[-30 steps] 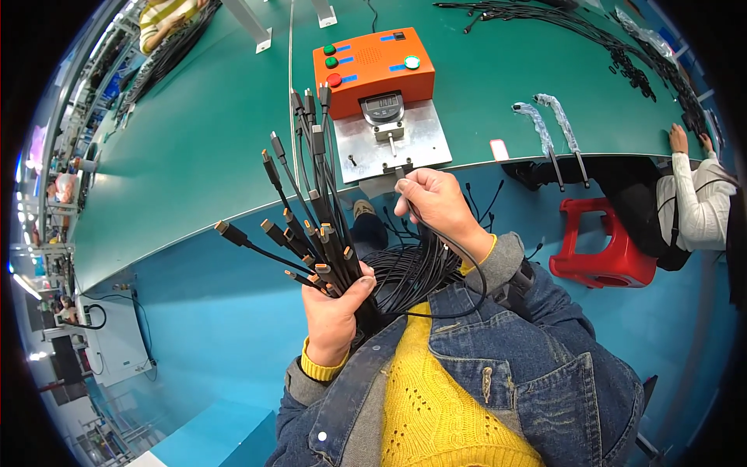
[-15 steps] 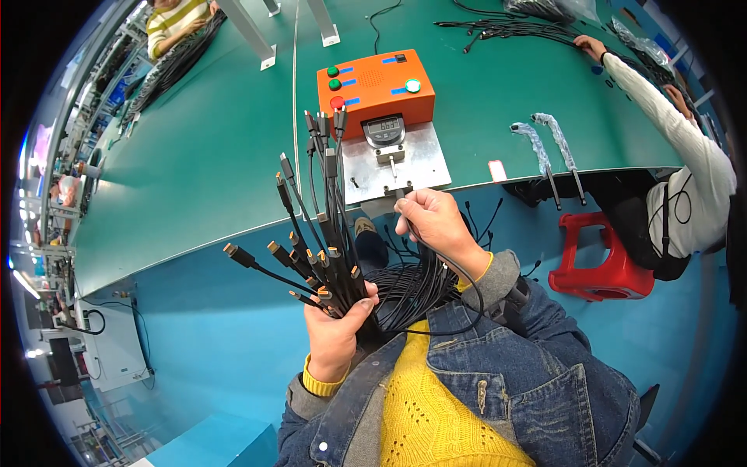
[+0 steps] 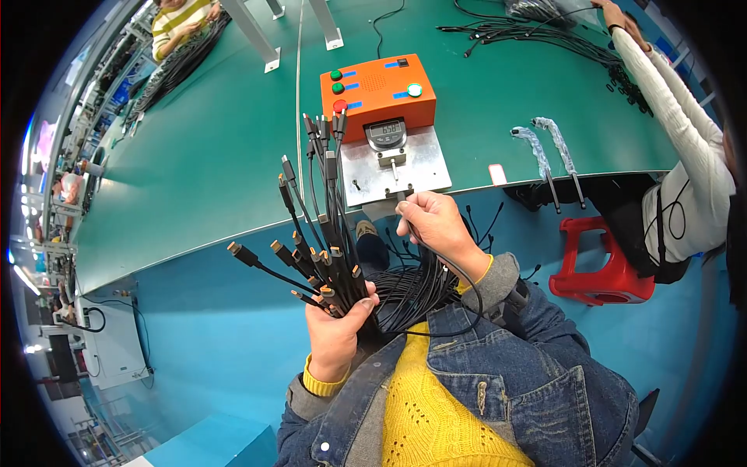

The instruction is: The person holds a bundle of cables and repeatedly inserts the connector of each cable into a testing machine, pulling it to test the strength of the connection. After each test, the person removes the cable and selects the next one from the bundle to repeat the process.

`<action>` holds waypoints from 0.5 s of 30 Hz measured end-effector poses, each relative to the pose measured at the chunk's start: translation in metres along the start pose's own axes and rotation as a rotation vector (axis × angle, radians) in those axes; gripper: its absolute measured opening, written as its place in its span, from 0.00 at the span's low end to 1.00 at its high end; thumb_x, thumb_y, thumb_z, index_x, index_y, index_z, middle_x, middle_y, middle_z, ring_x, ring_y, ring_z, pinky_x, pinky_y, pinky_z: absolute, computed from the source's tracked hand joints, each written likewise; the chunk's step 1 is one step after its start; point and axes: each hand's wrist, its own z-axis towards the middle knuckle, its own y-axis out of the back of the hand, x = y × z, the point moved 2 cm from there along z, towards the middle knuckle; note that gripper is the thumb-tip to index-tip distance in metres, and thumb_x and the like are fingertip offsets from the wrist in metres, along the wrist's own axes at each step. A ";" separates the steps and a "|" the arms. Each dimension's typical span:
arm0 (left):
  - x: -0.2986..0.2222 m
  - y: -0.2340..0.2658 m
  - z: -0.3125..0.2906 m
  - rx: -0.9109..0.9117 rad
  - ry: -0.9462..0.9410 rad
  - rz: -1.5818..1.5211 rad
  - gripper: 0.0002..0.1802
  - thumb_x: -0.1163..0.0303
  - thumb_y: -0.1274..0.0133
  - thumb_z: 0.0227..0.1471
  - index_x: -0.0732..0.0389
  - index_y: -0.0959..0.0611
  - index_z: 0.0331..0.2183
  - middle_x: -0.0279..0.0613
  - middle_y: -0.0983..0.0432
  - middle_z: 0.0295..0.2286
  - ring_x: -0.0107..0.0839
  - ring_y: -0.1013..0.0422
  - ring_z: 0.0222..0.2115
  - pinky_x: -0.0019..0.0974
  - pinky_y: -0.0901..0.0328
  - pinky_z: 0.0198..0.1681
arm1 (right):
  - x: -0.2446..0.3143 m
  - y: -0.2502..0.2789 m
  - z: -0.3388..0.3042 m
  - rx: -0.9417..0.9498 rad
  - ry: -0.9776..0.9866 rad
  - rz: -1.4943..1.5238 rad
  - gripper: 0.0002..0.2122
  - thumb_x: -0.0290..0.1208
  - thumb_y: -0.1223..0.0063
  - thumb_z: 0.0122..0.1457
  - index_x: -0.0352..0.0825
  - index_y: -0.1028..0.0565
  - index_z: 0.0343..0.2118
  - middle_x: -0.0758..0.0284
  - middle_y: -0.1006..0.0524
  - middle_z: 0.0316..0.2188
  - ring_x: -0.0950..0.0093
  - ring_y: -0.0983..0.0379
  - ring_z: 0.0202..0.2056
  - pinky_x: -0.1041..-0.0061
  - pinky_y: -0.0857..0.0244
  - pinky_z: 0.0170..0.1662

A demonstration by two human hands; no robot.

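My left hand (image 3: 336,331) is closed round a bundle of black cables (image 3: 336,268), whose plugs fan upward, several with orange tips. My right hand (image 3: 437,226) pinches the connector of a single black cable (image 3: 459,270) at the front edge of a metal plate (image 3: 432,159). The connector's tip meets the plate's edge, and my fingers partly cover it. On the plate, just beyond, sits a digital gauge (image 3: 387,134) with a thin probe pointing toward me. Behind it stands an orange box (image 3: 377,86) with green, red and white buttons. More cable hangs in coils (image 3: 408,292) across my lap.
Two plastic-wrapped metal rods (image 3: 556,148) overhang the green table's (image 3: 218,156) front edge at right, near a small white card (image 3: 496,173). A red stool (image 3: 572,268) stands below. Co-workers sit at right and far left, with black cables (image 3: 529,31) before them.
The co-worker at right has raised their hands and lifted cable away from the table. My hands hold nearly the same place; the view has shifted slightly.
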 end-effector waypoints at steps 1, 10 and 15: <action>0.000 0.000 0.000 -0.011 0.007 -0.003 0.13 0.86 0.51 0.39 0.68 0.27 0.32 0.40 0.27 0.26 0.26 0.30 0.26 0.28 0.34 0.32 | 0.000 0.001 -0.001 0.006 0.000 -0.009 0.07 0.30 0.54 0.52 0.32 0.31 0.22 0.71 0.30 0.14 0.87 0.40 0.13 0.90 0.46 0.16; 0.004 0.002 0.005 0.002 0.022 0.034 0.13 0.85 0.48 0.37 0.67 0.26 0.31 0.37 0.28 0.25 0.24 0.31 0.26 0.26 0.35 0.31 | 0.011 0.046 -0.024 0.112 0.346 -1.422 0.08 0.29 0.50 0.45 0.29 0.30 0.17 0.57 0.30 0.12 0.65 0.33 0.16 0.74 0.39 0.20; 0.001 -0.007 0.004 0.055 0.030 0.045 0.13 0.85 0.47 0.37 0.66 0.26 0.31 0.35 0.28 0.24 0.22 0.31 0.25 0.24 0.36 0.30 | 0.047 0.030 -0.024 -0.098 0.611 -1.034 0.08 0.28 0.52 0.47 0.29 0.28 0.19 0.60 0.30 0.12 0.66 0.31 0.17 0.76 0.38 0.22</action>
